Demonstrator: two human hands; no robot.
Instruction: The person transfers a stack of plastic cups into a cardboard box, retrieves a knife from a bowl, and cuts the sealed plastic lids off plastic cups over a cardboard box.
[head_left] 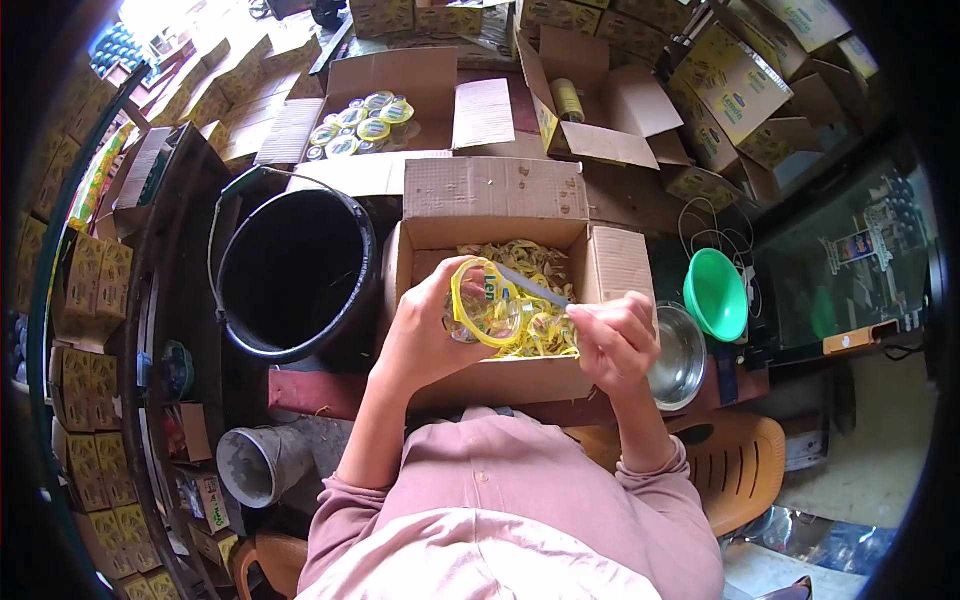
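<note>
My left hand (423,335) is wrapped around a clear plastic cup (487,303) with a yellow rim and a printed film carrying green letters. The cup is tilted, its printed face turned towards me. In my right hand (618,343), the fingers pinch what looks like a knife (535,287) with a thin grey blade; its handle is hidden by the fingers. The blade's far end lies at the cup's rim. Below both hands stands an open cardboard box (495,190), holding a heap of yellow and clear plastic scraps (530,262).
A black bucket (290,345) stands left of the box. Behind it, another carton (390,70) holds several sealed cups (373,129); a further carton (625,148) has a yellow can-shaped item (567,100). To the right are a green bowl (716,293) and a metal bowl (680,365).
</note>
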